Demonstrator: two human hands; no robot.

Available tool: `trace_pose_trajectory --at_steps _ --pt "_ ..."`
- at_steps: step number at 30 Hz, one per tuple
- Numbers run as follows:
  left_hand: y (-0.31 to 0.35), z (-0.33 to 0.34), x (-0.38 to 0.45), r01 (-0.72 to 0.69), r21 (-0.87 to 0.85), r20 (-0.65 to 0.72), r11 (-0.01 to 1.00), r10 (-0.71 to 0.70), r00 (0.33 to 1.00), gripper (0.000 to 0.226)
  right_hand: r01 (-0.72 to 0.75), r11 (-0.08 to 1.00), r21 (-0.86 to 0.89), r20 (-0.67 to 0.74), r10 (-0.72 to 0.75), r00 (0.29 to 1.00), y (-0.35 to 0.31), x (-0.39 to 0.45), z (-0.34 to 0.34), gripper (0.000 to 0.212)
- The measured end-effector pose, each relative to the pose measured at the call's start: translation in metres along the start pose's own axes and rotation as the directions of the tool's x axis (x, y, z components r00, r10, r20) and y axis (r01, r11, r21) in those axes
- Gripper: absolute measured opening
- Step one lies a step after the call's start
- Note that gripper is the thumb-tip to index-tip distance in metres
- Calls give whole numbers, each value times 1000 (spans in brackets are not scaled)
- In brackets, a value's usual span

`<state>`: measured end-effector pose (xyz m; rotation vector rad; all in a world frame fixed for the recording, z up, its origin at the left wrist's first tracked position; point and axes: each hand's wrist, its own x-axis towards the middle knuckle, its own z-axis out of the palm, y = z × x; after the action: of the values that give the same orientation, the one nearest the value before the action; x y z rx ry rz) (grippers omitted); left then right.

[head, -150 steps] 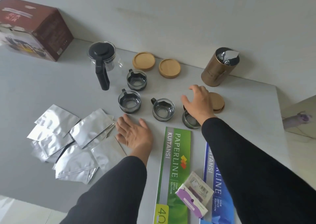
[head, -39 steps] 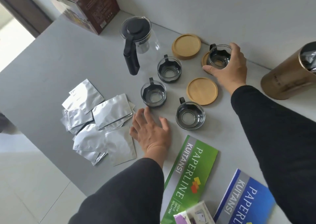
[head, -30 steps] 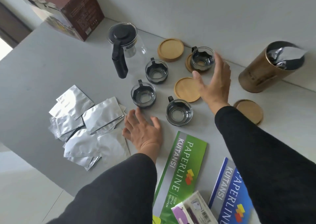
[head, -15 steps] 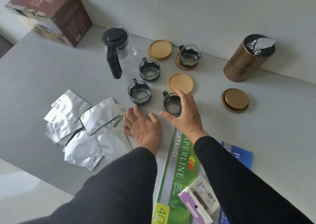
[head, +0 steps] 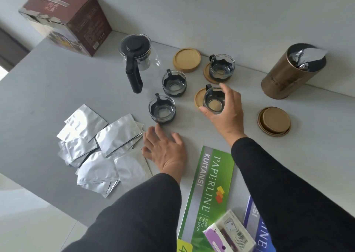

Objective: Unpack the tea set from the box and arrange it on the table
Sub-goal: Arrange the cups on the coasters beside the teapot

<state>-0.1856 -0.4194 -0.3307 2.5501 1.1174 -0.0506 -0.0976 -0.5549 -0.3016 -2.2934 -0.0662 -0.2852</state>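
Since half a second ago, the right hand (head: 225, 110) has carried a glass cup (head: 213, 101) onto the wooden coaster (head: 199, 98) beside it, thumb and fingers curled round the rim. Left hand (head: 165, 149) rests flat and relaxed on the grey table (head: 57, 90). Judging by this, cup-to-coaster pairing is under way; next, release and fetch another cup (head: 162, 109) for the bare coaster (head: 186, 60). Table meets a pale wall, box (head: 67, 19) at the back.
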Motion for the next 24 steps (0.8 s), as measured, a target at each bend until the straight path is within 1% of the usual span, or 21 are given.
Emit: trace_pose_trajectory --at_steps 5,17,20,24 --pt "2 0 0 9 6 -4 1000 -9 1000 57 -43 998 35 50 41 998 4 15 3 83" --pt "4 -1 -1 23 22 1 999 -23 1000 57 -25 999 30 135 21 991 7 18 5 86" --pt "4 -1 -1 15 6 -1 1000 -15 1000 56 -5 1000 -23 147 8 989 6 19 2 88" --pt "1 -2 -1 -2 -12 11 1000 2 1000 55 59 988 -142 104 -44 994 2 12 -7 84"
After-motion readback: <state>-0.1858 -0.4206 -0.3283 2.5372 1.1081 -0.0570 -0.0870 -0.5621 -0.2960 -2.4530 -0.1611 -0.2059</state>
